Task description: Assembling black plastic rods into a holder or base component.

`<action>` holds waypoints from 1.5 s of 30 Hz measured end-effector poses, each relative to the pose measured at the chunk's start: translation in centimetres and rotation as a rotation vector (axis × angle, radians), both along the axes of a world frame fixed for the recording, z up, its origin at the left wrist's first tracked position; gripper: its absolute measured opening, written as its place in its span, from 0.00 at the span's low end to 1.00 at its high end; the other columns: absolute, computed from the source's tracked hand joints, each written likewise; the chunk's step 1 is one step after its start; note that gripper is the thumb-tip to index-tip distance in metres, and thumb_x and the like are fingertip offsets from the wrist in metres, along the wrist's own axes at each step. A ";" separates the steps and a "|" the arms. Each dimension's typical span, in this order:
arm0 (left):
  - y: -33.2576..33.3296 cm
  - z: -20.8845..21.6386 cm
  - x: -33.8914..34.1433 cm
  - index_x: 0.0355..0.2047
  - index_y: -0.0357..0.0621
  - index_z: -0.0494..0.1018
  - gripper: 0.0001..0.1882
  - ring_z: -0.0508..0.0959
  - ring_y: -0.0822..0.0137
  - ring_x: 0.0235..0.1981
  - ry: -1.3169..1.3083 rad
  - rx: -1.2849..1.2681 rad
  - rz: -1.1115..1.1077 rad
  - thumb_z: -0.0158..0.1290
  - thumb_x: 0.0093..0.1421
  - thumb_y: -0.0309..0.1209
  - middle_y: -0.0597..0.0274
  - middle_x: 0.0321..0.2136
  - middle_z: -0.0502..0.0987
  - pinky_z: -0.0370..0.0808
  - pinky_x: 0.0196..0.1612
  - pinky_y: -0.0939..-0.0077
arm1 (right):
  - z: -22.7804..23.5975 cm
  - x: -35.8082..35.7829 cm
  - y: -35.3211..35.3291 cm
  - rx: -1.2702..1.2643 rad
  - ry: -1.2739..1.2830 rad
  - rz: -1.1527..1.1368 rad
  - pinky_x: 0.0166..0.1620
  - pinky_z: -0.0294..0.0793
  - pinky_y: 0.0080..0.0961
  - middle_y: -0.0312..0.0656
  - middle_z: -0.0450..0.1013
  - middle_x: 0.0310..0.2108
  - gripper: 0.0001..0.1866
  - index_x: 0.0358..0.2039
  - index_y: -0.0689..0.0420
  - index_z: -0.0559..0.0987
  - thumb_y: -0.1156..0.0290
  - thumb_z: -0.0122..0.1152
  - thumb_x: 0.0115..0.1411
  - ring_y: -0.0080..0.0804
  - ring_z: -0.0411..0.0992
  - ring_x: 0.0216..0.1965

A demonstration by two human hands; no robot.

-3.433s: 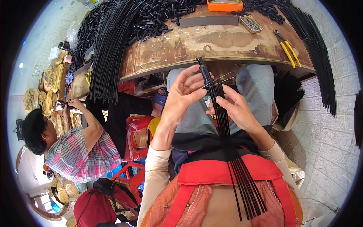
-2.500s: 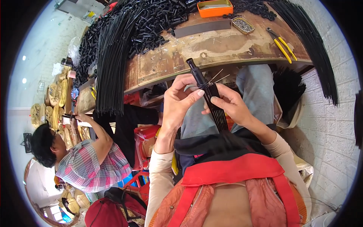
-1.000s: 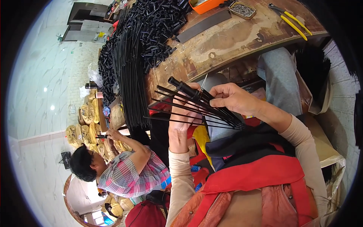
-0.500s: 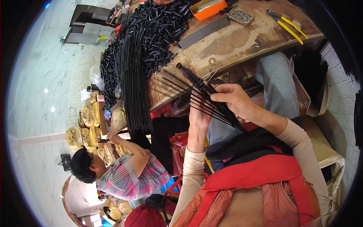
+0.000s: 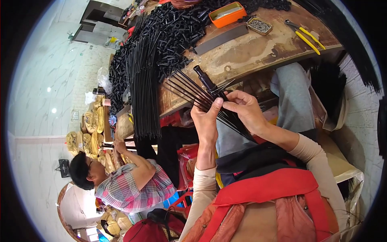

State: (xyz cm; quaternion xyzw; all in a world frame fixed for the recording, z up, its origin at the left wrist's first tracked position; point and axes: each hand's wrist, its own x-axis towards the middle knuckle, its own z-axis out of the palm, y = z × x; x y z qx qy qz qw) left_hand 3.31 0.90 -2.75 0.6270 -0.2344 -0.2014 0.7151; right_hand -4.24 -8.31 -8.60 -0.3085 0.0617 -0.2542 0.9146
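Slim black umbrella ribs (image 5: 187,89) fan out between my hands, gathered at a stepped black plastic tube piece (image 5: 206,80) that looks like an umbrella runner. My left hand (image 5: 206,121) is closed on the ribs from the left, its thumb up against the joint below the tube. From the right, my right hand (image 5: 246,111) pinches at the same joint with thumb and forefinger. Thin pale wire ends (image 5: 230,84) stick out just above its fingertips. Exactly what that pinch covers is hidden. The bundle's other ends run down toward my lap.
The wooden bench (image 5: 238,52) carries a heap of black tube pieces (image 5: 173,32), long black ribs (image 5: 143,80), a flat grey bar (image 5: 221,39), an orange box (image 5: 226,14), a tin of small metal parts (image 5: 260,25) and yellow-handled pliers (image 5: 308,38). A co-worker (image 5: 133,181) sits at left.
My left hand has turned so its thumb now shows on the near side, at the joint beside my right fingers. The ribs, blurred before, are sharp now. The view has shifted slightly.
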 end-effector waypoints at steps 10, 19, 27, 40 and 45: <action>-0.4 -0.7 -0.4 0.41 0.34 0.74 0.11 0.77 0.74 0.37 -0.098 0.000 0.073 0.59 0.60 0.25 0.61 0.36 0.79 0.73 0.45 0.79 | -1.5 0.7 -1.5 0.109 -0.052 0.158 0.47 0.70 0.18 0.35 0.76 0.37 0.10 0.40 0.62 0.78 0.78 0.64 0.57 0.20 0.72 0.40; -1.0 -1.7 -0.6 0.44 0.30 0.72 0.12 0.77 0.74 0.40 -0.178 0.013 0.114 0.55 0.63 0.25 0.59 0.38 0.80 0.73 0.46 0.80 | -2.3 0.9 -2.0 0.180 -0.014 0.227 0.49 0.70 0.20 0.36 0.77 0.36 0.07 0.37 0.60 0.80 0.78 0.65 0.57 0.22 0.73 0.40; -0.3 -1.8 -0.1 0.46 0.30 0.72 0.12 0.77 0.72 0.41 -0.153 0.082 0.013 0.54 0.63 0.23 0.57 0.40 0.80 0.73 0.47 0.79 | -2.9 1.3 -2.3 0.300 -0.026 0.323 0.49 0.70 0.19 0.34 0.76 0.37 0.08 0.36 0.58 0.78 0.80 0.64 0.56 0.21 0.73 0.40; -0.7 -0.6 -1.1 0.40 0.33 0.74 0.11 0.80 0.69 0.39 -0.014 0.040 0.057 0.60 0.57 0.23 0.53 0.37 0.81 0.75 0.47 0.75 | -1.5 -0.5 0.5 -0.010 -0.045 -0.069 0.45 0.67 0.16 0.32 0.73 0.33 0.05 0.33 0.58 0.74 0.78 0.62 0.59 0.16 0.69 0.38; -0.5 -0.6 -1.5 0.39 0.33 0.74 0.11 0.80 0.67 0.40 0.014 -0.017 0.046 0.60 0.58 0.25 0.51 0.37 0.81 0.75 0.48 0.74 | -1.3 -0.9 0.7 0.028 -0.013 -0.068 0.46 0.67 0.16 0.32 0.73 0.34 0.05 0.34 0.58 0.73 0.79 0.61 0.60 0.15 0.69 0.39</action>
